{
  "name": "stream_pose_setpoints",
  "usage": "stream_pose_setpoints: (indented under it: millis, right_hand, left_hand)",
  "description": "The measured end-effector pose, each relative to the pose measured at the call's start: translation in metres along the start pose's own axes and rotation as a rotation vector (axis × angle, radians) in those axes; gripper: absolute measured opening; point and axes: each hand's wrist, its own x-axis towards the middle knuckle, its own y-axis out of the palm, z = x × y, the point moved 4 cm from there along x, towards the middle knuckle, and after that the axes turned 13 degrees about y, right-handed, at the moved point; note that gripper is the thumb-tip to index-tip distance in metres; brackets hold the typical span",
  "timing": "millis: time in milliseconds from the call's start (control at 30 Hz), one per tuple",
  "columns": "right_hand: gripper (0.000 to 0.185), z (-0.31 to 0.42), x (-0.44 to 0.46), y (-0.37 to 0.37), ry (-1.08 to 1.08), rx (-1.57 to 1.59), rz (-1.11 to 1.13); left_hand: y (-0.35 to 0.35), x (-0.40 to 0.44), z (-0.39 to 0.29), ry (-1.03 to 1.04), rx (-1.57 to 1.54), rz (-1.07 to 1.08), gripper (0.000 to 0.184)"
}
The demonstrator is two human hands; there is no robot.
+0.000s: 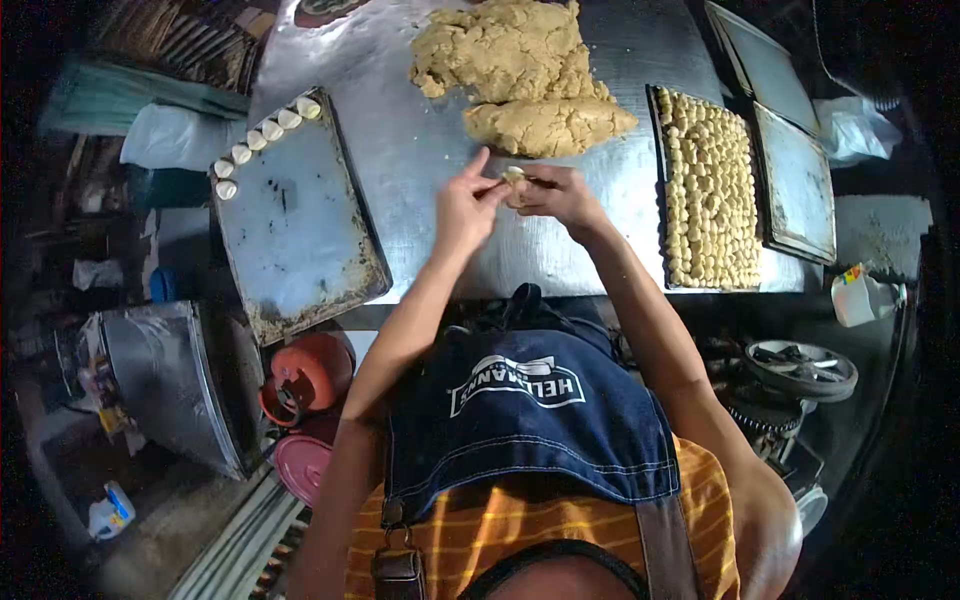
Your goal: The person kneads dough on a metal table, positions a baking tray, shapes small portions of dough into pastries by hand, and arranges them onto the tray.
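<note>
Both hands meet over the near part of the metal table, around a small pale piece of dough [514, 174]. My right hand [562, 200] pinches it between thumb and fingers. From the other side, the fingertips of my left hand [466, 208] close on the same piece, with one finger pointing up and away. Just beyond the hands lies a long lump of yellowish dough [550, 126], and behind that a bigger crumbly mass of dough [505, 50]. The palms and the underside of the small piece are hidden.
On the left, a worn baking tray [290, 230] bears a row of several pale dough pieces [256, 140] along its far edge. A tray of many small dough balls [708, 195] stands at right, beside stacked trays [797, 185]. A red gas cylinder [312, 375] sits below the table's left side.
</note>
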Motion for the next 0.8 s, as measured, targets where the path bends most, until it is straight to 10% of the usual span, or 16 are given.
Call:
stream_pose_setpoints:
  millis: [267, 600, 800]
  right_hand:
    - [0.024, 0.017, -0.022, -0.016, -0.255, -0.027, 0.027]
    - [0.023, -0.016, -0.022, -0.065, -0.180, 0.240, 0.102]
    - [0.024, -0.042, -0.002, -0.061, -0.113, 0.139, 0.064]
  left_hand:
    - [0.027, 0.002, -0.006, -0.178, -1.083, -0.074, 0.032]
    - [0.057, 0.001, -0.067, 0.121, 0.176, -0.095, 0.022]
    - [0.055, -0.005, -0.053, -0.016, 0.025, -0.013, 0.023]
